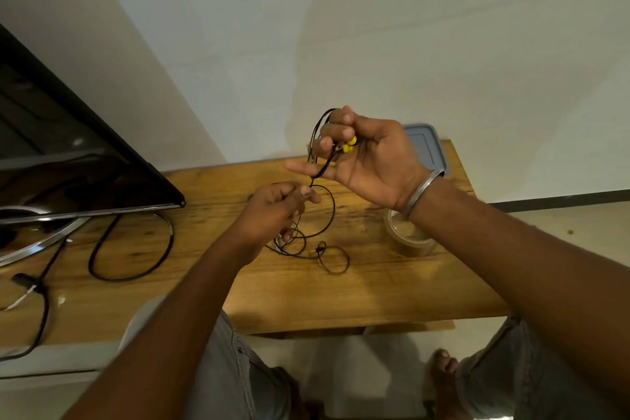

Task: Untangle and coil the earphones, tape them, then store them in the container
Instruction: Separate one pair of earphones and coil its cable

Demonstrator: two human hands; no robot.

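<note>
Right hand (368, 160) raised above table (204, 283), fingers curled round several loops of earphones (333, 211) cable, one finger straight, pointing left. Yellow earbuds (350, 144) tucked against palm, inside grip. Left hand (276, 211) lower, thumb and fingertips pinching cable just beneath right hand. Remaining cable hung from pinch in loose tangled loops onto wood; jack plug (318, 249) lay on table near left hand. Tape roll (410, 239) sat under right wrist. Container (428, 147) behind right hand, at far table edge.
</note>
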